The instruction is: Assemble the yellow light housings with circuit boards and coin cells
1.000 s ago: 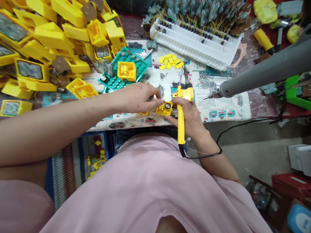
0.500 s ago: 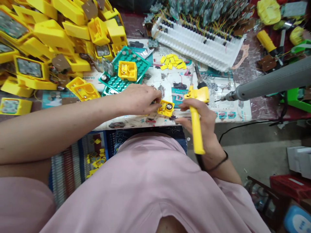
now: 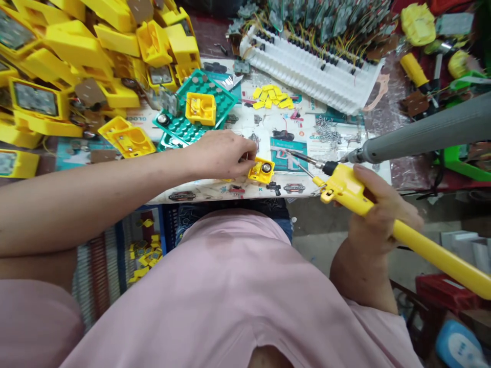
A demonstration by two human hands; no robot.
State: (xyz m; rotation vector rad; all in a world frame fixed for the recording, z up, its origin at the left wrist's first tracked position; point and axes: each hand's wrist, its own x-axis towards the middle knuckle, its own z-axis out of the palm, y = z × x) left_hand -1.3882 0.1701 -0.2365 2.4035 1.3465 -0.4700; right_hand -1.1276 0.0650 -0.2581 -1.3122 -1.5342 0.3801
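Note:
My left hand (image 3: pixel 230 156) is closed at the left edge of a small yellow plastic case (image 3: pixel 256 176), which lies on the table near its front edge. A round silver button cell (image 3: pixel 266 167) sits inside the case. The fingertips are partly hidden from above. My right hand (image 3: pixel 378 214) is wrapped round the handle of a yellow soldering gun (image 3: pixel 347 186) with a solder feed tube. Its metal tip points left, to the right of the case and apart from it. Another yellow case (image 3: pixel 201 109) rests on a green tray (image 3: pixel 183 130).
Yellow housings (image 3: pixel 80 51) are heaped at the left. A white foam rack (image 3: pixel 303 71) holds wired circuit boards at the back, with small yellow pieces (image 3: pixel 271 96) and screws (image 3: pixel 328 130) in front. A grey electric screwdriver (image 3: pixel 414 134) reaches in from the right.
My right hand has moved right and turned the soldering gun from nearly upright in view to a slant, its tip now pointing left. My left hand stays at the case.

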